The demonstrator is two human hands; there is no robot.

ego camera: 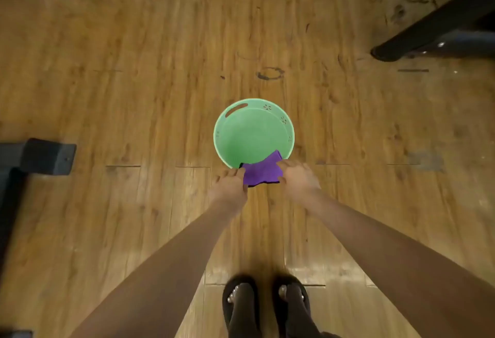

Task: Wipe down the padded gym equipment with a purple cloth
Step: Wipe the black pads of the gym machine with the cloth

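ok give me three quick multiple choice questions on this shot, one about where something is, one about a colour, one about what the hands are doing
1. Where is the purple cloth?
A. flat on the floor far from the basin
B. held over the near rim of the green basin
C. draped on the black equipment leg

2. What colour is the basin?
A. green
B. orange
C. white

3. What are the hands doing?
A. both hang idle
B. only the right hand touches the cloth
C. the left hand and the right hand each grip a side of the cloth

Answers:
1 B, the cloth overlaps the basin's near edge between the two hands.
2 A, the round basin on the wooden floor is mint green.
3 C, fingers of both hands curl onto opposite edges of the cloth.
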